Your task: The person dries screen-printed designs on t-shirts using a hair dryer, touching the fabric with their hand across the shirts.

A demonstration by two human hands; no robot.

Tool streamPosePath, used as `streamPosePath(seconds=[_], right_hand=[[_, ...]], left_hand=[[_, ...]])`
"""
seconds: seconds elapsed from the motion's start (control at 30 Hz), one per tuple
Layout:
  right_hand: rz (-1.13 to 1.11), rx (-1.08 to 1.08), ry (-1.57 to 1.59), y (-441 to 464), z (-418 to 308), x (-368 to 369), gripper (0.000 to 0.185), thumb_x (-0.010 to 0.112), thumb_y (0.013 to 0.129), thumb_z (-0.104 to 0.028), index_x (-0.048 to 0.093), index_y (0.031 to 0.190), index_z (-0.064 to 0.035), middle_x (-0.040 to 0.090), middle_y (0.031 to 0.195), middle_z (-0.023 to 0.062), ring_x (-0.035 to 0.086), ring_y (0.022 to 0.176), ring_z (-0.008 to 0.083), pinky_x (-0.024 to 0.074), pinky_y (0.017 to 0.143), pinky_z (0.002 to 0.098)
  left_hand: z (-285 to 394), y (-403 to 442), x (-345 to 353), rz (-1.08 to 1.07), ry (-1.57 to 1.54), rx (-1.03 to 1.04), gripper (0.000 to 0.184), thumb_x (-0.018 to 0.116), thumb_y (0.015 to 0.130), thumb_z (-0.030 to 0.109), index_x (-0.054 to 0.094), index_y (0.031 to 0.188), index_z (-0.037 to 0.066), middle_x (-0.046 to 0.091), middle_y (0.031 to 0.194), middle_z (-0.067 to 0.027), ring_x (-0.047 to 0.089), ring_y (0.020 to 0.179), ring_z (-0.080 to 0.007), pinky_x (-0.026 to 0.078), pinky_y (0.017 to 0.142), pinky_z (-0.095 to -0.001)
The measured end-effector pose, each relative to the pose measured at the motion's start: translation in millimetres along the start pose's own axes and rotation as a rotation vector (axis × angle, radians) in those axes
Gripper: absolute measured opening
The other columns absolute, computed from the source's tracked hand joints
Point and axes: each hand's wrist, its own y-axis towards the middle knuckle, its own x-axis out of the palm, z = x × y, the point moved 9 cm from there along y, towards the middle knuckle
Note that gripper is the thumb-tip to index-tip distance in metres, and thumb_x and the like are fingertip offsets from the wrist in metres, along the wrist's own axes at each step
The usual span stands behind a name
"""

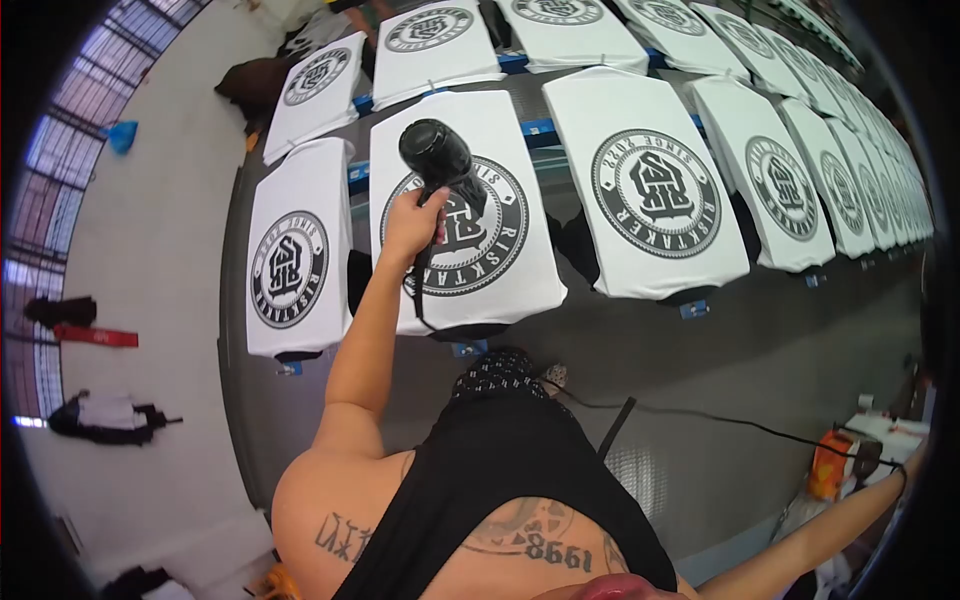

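My left hand [415,228] is closed around the handle of a black hair dryer [436,150]. The dryer hangs over a white T-shirt [520,270] with a round black-and-grey "RISKTAKER" print [507,245], its nozzle pointing down at the print and hiding part of it. Below the hand dangles a black cord [416,290]. At the far right edge, my right arm [830,520] reaches outward; the hand [914,462] is dark and cut off by the lens rim, so its fingers are hidden. A black cable [720,416] runs across to that hand.
Several more white printed shirts, such as this one [665,190] and this one [292,270], lie in rows on boards with blue brackets [540,133]. An orange package [832,462] sits among items at lower right. Grey floor [690,350] shows by my feet.
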Motion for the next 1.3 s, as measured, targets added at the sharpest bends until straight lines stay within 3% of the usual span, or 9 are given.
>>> streamPosePath(seconds=[0.23, 0.43, 0.63, 0.83, 0.9, 0.93, 1.0, 1.1, 1.3], right_hand=[[-0.18, 0.242, 0.347, -89.6, -151.2, 53.8, 0.052, 0.029, 0.106, -0.017, 0.031, 0.153, 0.0031, 0.057, 0.114, 0.0245, 0.055, 0.09, 0.0374, 0.0442, 0.088, 0.0527], [0.073, -0.134, -0.025, -191.0, -233.3, 113.2, 0.055, 0.061, 0.093, -0.037, 0.056, 0.135, -0.0021, 0.053, 0.131, 0.0221, 0.054, 0.115, 0.0389, 0.0429, 0.095, 0.0555], [-0.29, -0.29, 0.347, -328.2, -423.6, 89.9, 0.048, 0.062, 0.096, -0.033, 0.058, 0.142, -0.02, 0.044, 0.149, 0.0133, 0.044, 0.133, 0.0398, 0.0332, 0.112, 0.0554], [-1.222, -0.133, 0.536, -466.7, -364.0, 226.8, 0.048, 0.058, 0.098, -0.028, 0.055, 0.143, -0.0122, 0.058, 0.135, 0.0191, 0.057, 0.121, 0.0415, 0.0422, 0.104, 0.0548], [-2.023, 0.092, 0.412, -535.7, -332.1, 235.8, 0.048, 0.055, 0.101, -0.03, 0.052, 0.142, -0.0054, 0.067, 0.113, 0.0207, 0.071, 0.089, 0.0371, 0.059, 0.076, 0.048], [-2.038, 0.467, 0.353, -471.1, -388.3, 166.2, 0.046, 0.052, 0.102, -0.031, 0.053, 0.138, -0.0016, 0.07, 0.101, 0.0183, 0.071, 0.062, 0.0291, 0.0574, 0.047, 0.0371], [-1.993, 0.416, 0.392, -458.3, -408.0, 175.1, 0.041, 0.051, 0.103, -0.033, 0.059, 0.13, -0.0038, 0.07, 0.095, 0.0128, 0.066, 0.054, 0.0235, 0.0529, 0.04, 0.032], [-1.939, 0.295, 0.783, -467.2, -455.0, 215.7, 0.035, 0.052, 0.104, -0.031, 0.066, 0.12, -0.0029, 0.071, 0.097, 0.0085, 0.062, 0.071, 0.0135, 0.0503, 0.06, 0.0278], [-1.092, -0.271, 0.834, -499.3, -508.9, 244.9, 0.039, 0.057, 0.1, -0.026, 0.06, 0.133, -0.0047, 0.054, 0.143, 0.0166, 0.046, 0.132, 0.04, 0.0341, 0.112, 0.0492]], left_hand=[[-29.8, -45.5, -18.1, 0.078, -0.018, -0.195, 0.031, 0.068, 0.096, 0.028, 0.059, 0.084, 0.0, 0.057, 0.066, -0.0025, 0.055, 0.049, -0.0111, 0.046, 0.043, -0.0279], [-12.4, -12.9, -10.7, 0.185, -0.085, -0.164, 0.032, 0.067, 0.096, 0.03, 0.06, 0.084, 0.001, 0.058, 0.067, -0.0028, 0.056, 0.049, -0.0108, 0.045, 0.043, -0.027], [-4.1, 39.7, -41.8, 0.347, -0.03, -0.12, 0.033, 0.067, 0.096, 0.03, 0.06, 0.084, 0.0, 0.058, 0.066, -0.0029, 0.055, 0.05, -0.0105, 0.046, 0.044, -0.0271], [-12.8, -4.3, -71.0, 0.46, 0.015, -0.186, 0.03, 0.067, 0.096, 0.028, 0.06, 0.085, 0.001, 0.057, 0.064, -0.0024, 0.054, 0.048, -0.0107, 0.043, 0.042, -0.0273], [-19.9, -27.3, -75.1, 0.468, 0.098, -0.206, 0.028, 0.067, 0.097, 0.026, 0.059, 0.086, 0.002, 0.055, 0.062, -0.0016, 0.052, 0.046, -0.0102, 0.04, 0.041, -0.027], [-18.0, -41.7, -70.4, 0.478, 0.096, -0.22, 0.028, 0.066, 0.097, 0.026, 0.059, 0.086, 0.002, 0.054, 0.062, -0.0009, 0.051, 0.046, -0.01, 0.04, 0.041, -0.0267], [-11.1, -64.7, -48.4, 0.455, 0.021, -0.277, 0.025, 0.064, 0.098, 0.025, 0.059, 0.086, 0.003, 0.053, 0.061, -0.0009, 0.051, 0.046, -0.0102, 0.041, 0.041, -0.0264], [0.6, -81.6, -7.1, 0.38, -0.017, -0.319, 0.024, 0.063, 0.099, 0.024, 0.063, 0.102, 0.001, 0.057, 0.07, -0.0022, 0.053, 0.05, -0.0096, 0.042, 0.042, -0.0253], [27.0, -46.7, 135.5, 0.054, -0.027, -0.245, 0.024, 0.07, 0.094, 0.022, 0.063, 0.101, -0.001, 0.058, 0.072, -0.0024, 0.054, 0.052, -0.0093, 0.044, 0.044, -0.0251]])
